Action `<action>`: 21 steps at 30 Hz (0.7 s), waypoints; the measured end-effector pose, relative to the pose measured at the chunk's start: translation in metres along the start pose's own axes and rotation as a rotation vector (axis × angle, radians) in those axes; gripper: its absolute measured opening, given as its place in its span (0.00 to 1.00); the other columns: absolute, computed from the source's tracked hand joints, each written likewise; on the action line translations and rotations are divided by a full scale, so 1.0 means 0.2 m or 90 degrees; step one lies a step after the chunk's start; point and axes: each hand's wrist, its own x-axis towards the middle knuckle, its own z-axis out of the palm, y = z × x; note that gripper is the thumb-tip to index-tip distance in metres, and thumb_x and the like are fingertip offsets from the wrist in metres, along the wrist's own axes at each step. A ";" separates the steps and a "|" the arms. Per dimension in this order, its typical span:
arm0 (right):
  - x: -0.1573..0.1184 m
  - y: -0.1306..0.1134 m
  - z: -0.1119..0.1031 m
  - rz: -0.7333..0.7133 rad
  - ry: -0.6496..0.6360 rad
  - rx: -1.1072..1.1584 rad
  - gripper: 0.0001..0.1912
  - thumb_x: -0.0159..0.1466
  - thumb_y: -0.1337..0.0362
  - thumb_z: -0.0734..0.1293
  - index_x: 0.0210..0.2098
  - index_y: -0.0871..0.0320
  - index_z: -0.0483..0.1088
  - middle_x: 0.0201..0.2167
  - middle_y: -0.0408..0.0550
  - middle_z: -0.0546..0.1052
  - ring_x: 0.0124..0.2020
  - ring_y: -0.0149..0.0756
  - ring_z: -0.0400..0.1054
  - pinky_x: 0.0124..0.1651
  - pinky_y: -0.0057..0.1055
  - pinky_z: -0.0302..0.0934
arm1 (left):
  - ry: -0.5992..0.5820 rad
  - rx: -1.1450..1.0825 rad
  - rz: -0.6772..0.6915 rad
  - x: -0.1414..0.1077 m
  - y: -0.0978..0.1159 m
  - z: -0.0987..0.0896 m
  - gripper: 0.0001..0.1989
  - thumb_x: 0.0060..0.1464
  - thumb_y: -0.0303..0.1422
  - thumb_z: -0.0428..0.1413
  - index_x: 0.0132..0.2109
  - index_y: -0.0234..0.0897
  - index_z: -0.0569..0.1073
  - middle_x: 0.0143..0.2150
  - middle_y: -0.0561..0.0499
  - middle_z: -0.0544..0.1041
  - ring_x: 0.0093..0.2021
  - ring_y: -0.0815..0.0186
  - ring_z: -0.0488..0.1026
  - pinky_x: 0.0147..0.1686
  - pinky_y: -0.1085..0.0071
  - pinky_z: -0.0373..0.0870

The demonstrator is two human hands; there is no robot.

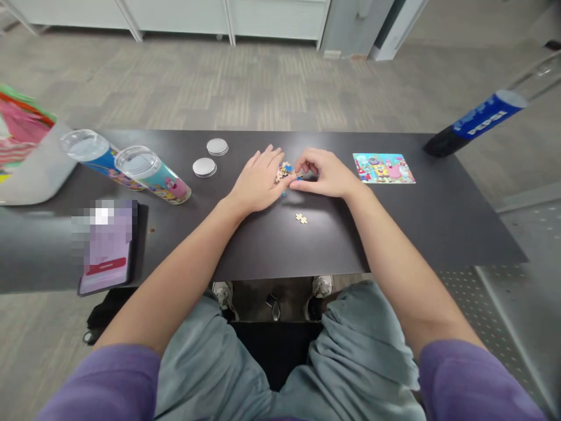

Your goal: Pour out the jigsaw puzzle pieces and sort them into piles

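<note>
A small pile of jigsaw puzzle pieces [286,169], some tan and some blue, lies on the dark table between my hands. My left hand [259,181] rests flat at the pile's left side, fingers stretched out and thumb toward the pieces. On the other side, my right hand [323,172] has its fingers curled and its thumb at the pile's edge; whatever is between its fingertips is hidden. Nearer to me, a couple of joined tan puzzle pieces [301,218] lie apart from the pile. To the right is a colourful cartoon picture card [384,168].
Two clear-lidded cartoon cylinders [153,175] lean at the left, beside a white container [52,169]. Round silver discs [204,168] lie left of my hands. A phone [109,251] sits at the front left edge. A Pepsi bottle [477,123] stands at the far right.
</note>
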 end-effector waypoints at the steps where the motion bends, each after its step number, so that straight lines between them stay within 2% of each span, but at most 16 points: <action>1: -0.02 -0.01 -0.01 -0.012 -0.015 0.012 0.49 0.62 0.07 0.77 0.43 0.49 0.78 0.39 0.45 0.77 0.40 0.45 0.68 0.50 0.43 0.65 | 0.012 -0.010 0.012 -0.01 -0.03 -0.03 0.45 0.86 0.51 0.46 0.90 0.18 0.62 0.95 0.29 0.59 0.97 0.43 0.48 0.97 0.44 0.41; 3: -0.05 -0.04 -0.03 -0.040 -0.071 0.034 0.51 0.59 0.08 0.81 0.46 0.49 0.79 0.44 0.47 0.78 0.44 0.48 0.70 0.54 0.44 0.67 | 0.018 -0.035 0.028 -0.03 -0.12 -0.10 0.57 0.83 0.66 0.41 0.91 0.17 0.58 0.96 0.27 0.53 0.98 0.39 0.43 0.97 0.38 0.38; 4: -0.07 -0.05 -0.04 -0.047 -0.116 0.026 0.52 0.57 0.07 0.81 0.48 0.49 0.80 0.48 0.49 0.78 0.47 0.51 0.72 0.59 0.47 0.68 | 0.001 -0.046 0.028 -0.03 -0.17 -0.13 0.69 0.78 0.78 0.39 0.92 0.14 0.54 0.97 0.23 0.48 0.98 0.34 0.40 0.96 0.35 0.36; 6: -0.09 -0.07 -0.05 -0.036 -0.185 -0.005 0.56 0.55 0.06 0.82 0.54 0.49 0.80 0.57 0.54 0.79 0.55 0.58 0.74 0.68 0.55 0.68 | -0.060 -0.061 0.014 -0.03 -0.27 -0.17 0.93 0.56 0.96 0.43 0.92 0.10 0.44 0.97 0.18 0.36 0.98 0.25 0.31 0.95 0.29 0.34; 7: -0.09 -0.08 -0.05 -0.027 -0.207 -0.021 0.57 0.55 0.07 0.82 0.56 0.49 0.80 0.60 0.56 0.78 0.59 0.62 0.74 0.72 0.59 0.67 | -0.091 -0.064 0.006 -0.04 -0.31 -0.17 1.00 0.47 0.99 0.48 0.92 0.10 0.40 0.97 0.18 0.32 0.97 0.23 0.27 0.95 0.28 0.33; 8: -0.09 -0.08 -0.05 -0.018 -0.218 -0.035 0.57 0.55 0.08 0.83 0.58 0.49 0.80 0.62 0.58 0.78 0.62 0.65 0.74 0.75 0.62 0.66 | -0.111 -0.067 0.003 -0.03 -0.34 -0.17 1.03 0.44 0.99 0.53 0.93 0.12 0.38 0.97 0.19 0.30 0.97 0.23 0.26 0.95 0.29 0.34; 10: -0.10 -0.08 -0.05 -0.005 -0.211 -0.056 0.54 0.58 0.12 0.86 0.58 0.49 0.79 0.64 0.59 0.77 0.65 0.68 0.74 0.76 0.65 0.65 | -0.126 -0.069 0.007 -0.03 -0.37 -0.14 0.95 0.51 0.90 0.62 0.94 0.17 0.41 0.98 0.24 0.34 0.98 0.27 0.28 0.96 0.32 0.34; 13: -0.09 -0.04 -0.06 0.005 -0.153 -0.069 0.43 0.65 0.21 0.87 0.55 0.50 0.81 0.60 0.55 0.79 0.61 0.63 0.76 0.74 0.61 0.65 | -0.104 -0.063 0.028 -0.03 -0.36 -0.09 0.74 0.66 0.72 0.64 0.94 0.19 0.51 0.98 0.26 0.47 0.98 0.32 0.37 0.96 0.35 0.36; 15: -0.08 0.00 -0.06 0.005 -0.118 -0.047 0.36 0.70 0.26 0.86 0.51 0.50 0.82 0.56 0.52 0.81 0.57 0.58 0.77 0.72 0.57 0.65 | -0.046 -0.069 0.052 -0.02 -0.35 -0.07 0.64 0.69 0.65 0.65 0.92 0.22 0.60 0.94 0.22 0.58 0.95 0.29 0.51 0.93 0.30 0.50; 17: -0.07 0.03 -0.07 -0.003 -0.108 -0.006 0.34 0.70 0.27 0.87 0.47 0.50 0.82 0.52 0.50 0.81 0.53 0.54 0.76 0.68 0.53 0.65 | 0.049 -0.067 0.094 -0.03 -0.35 -0.06 0.51 0.70 0.60 0.67 0.85 0.28 0.74 0.83 0.21 0.72 0.84 0.25 0.70 0.81 0.25 0.67; 18: -0.06 0.03 -0.07 -0.007 -0.112 0.012 0.34 0.69 0.27 0.88 0.46 0.50 0.83 0.51 0.49 0.81 0.51 0.53 0.76 0.67 0.52 0.65 | 0.094 -0.060 0.116 -0.03 -0.35 -0.07 0.45 0.70 0.58 0.69 0.79 0.31 0.80 0.76 0.23 0.77 0.76 0.26 0.76 0.75 0.26 0.71; 19: -0.06 0.04 -0.08 -0.008 -0.120 0.023 0.35 0.66 0.26 0.89 0.46 0.49 0.85 0.51 0.48 0.81 0.50 0.51 0.76 0.67 0.52 0.65 | 0.126 -0.053 0.138 -0.03 -0.35 -0.07 0.38 0.70 0.55 0.71 0.74 0.35 0.84 0.70 0.27 0.80 0.69 0.29 0.78 0.70 0.29 0.72; 21: -0.06 0.03 -0.09 0.001 -0.144 0.034 0.35 0.63 0.26 0.91 0.47 0.48 0.89 0.49 0.47 0.82 0.48 0.49 0.75 0.68 0.53 0.63 | 0.148 -0.057 0.177 -0.03 -0.35 -0.08 0.26 0.70 0.50 0.75 0.67 0.42 0.88 0.62 0.36 0.82 0.62 0.35 0.79 0.64 0.36 0.71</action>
